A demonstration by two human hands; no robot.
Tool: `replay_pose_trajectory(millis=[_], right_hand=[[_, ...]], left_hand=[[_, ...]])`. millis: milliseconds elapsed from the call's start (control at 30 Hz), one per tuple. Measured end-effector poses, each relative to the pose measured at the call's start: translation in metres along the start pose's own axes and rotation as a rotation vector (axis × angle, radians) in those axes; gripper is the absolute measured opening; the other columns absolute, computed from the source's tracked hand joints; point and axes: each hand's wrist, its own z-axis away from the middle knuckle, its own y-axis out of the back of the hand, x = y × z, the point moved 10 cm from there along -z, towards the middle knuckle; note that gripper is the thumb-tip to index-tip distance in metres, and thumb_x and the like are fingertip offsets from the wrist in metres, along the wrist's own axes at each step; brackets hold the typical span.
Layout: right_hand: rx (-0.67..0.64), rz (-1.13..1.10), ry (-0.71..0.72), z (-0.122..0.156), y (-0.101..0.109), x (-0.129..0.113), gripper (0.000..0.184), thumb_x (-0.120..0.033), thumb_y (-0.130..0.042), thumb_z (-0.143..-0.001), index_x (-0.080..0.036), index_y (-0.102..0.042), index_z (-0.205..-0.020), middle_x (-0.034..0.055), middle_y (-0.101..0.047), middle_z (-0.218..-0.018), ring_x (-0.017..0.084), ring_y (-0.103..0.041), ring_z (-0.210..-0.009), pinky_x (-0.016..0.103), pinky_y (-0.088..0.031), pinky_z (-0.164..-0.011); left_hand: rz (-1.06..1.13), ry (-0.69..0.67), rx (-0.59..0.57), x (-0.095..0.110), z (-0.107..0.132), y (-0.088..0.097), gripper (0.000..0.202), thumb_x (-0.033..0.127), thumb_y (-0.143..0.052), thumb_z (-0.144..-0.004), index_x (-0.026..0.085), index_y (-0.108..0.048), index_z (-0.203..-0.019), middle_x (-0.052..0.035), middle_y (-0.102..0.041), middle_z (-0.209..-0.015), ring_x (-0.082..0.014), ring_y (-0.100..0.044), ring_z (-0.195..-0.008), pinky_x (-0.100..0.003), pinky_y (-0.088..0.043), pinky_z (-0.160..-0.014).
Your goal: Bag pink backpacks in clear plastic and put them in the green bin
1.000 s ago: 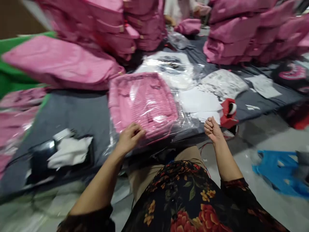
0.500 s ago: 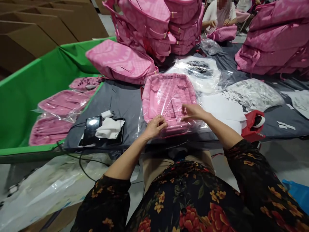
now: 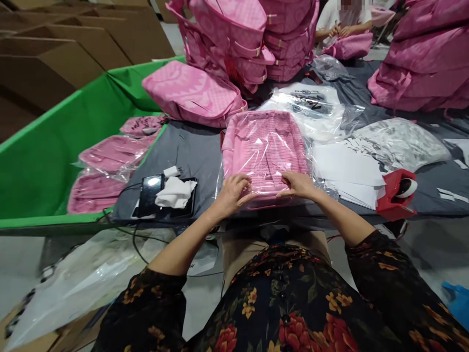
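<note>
A pink backpack [image 3: 269, 146] lies flat in a clear plastic bag at the table's front edge. My left hand [image 3: 231, 195] holds its near left corner, with the thumb and bent fingers about the plastic-covered edge. At the near right side my right hand [image 3: 299, 186] grips the same edge, thumb below and fingers on top. The clear plastic [image 3: 317, 183] sticks out past the pack on the right. The undersides of both hands are hidden.
A green-lined bin [image 3: 47, 132] at left holds several bagged pink packs [image 3: 113, 154]. Stacked pink backpacks [image 3: 227, 34] stand behind. Right of the work lie white papers [image 3: 348, 164] and a red tape dispenser [image 3: 394, 195]. A phone [image 3: 150, 193] lies left. Another person [image 3: 344, 24] works across the table.
My right hand has come down from above the backpack onto its near right edge. My left hand has stayed at the near left corner. The view has shifted slightly left.
</note>
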Motion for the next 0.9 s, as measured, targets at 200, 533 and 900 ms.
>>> replay_pose_trajectory(millis=[200, 533, 900], right_hand=[[0.162, -0.101, 0.05, 0.006, 0.006, 0.007, 0.058, -0.077, -0.069, -0.081, -0.022, -0.049, -0.079, 0.0056, -0.061, -0.084, 0.02, -0.052, -0.076, 0.029, -0.029, -0.062], [1.044, 0.026, -0.734, 0.265, 0.118, 0.157, 0.025, -0.049, -0.06, -0.082, -0.025, -0.059, -0.079, 0.0099, -0.063, -0.084, 0.028, -0.061, -0.079, 0.051, -0.053, -0.083], [1.377, -0.539, -1.403, 0.397, 0.074, 0.248, 0.027, -0.036, -0.079, -0.058, -0.027, -0.054, -0.052, 0.0014, -0.049, -0.052, 0.018, -0.042, -0.049, 0.049, -0.046, -0.056]], left_hand=[[-0.041, 0.121, -0.033, -0.044, 0.021, 0.014, 0.015, 0.034, -0.063, -0.094, 0.022, -0.067, -0.087, -0.0082, -0.069, -0.129, -0.0259, -0.058, -0.123, -0.049, -0.034, -0.113], [0.294, 0.175, -0.123, -0.061, 0.004, 0.004, 0.024, 0.041, -0.067, -0.085, 0.021, -0.065, -0.071, -0.0085, -0.069, -0.128, -0.0267, -0.058, -0.125, -0.048, -0.038, -0.116], [0.411, 0.299, -0.131, -0.065, 0.003, 0.001, 0.022, 0.038, -0.066, -0.078, 0.02, -0.062, -0.067, -0.0087, -0.068, -0.132, -0.0289, -0.056, -0.127, -0.052, -0.034, -0.12]])
